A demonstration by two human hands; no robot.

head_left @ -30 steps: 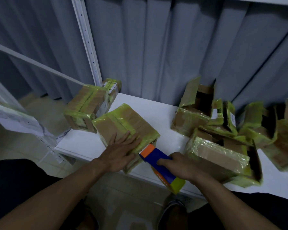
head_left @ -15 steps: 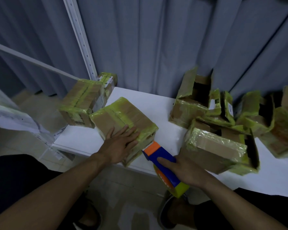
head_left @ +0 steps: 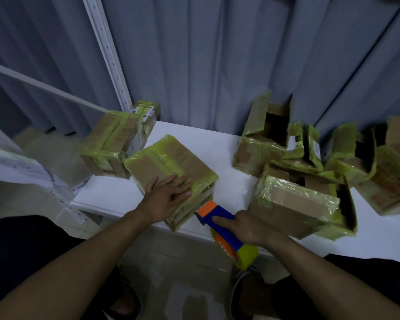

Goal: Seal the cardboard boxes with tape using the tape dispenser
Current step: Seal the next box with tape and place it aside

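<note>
Pressing flat on the taped cardboard box (head_left: 164, 161) at the near edge of the white surface (head_left: 226, 158), the left hand (head_left: 168, 200) has its grip apart. The right hand (head_left: 249, 227) has its grip clamped on the tape dispenser (head_left: 218, 214), just beside that box's corner.

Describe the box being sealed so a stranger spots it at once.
Find the white table before the grey curtain. At its front left edge lies a closed cardboard box banded in yellow-green tape. Only it has the left hand flat on top, the tape dispenser at its corner.
</note>
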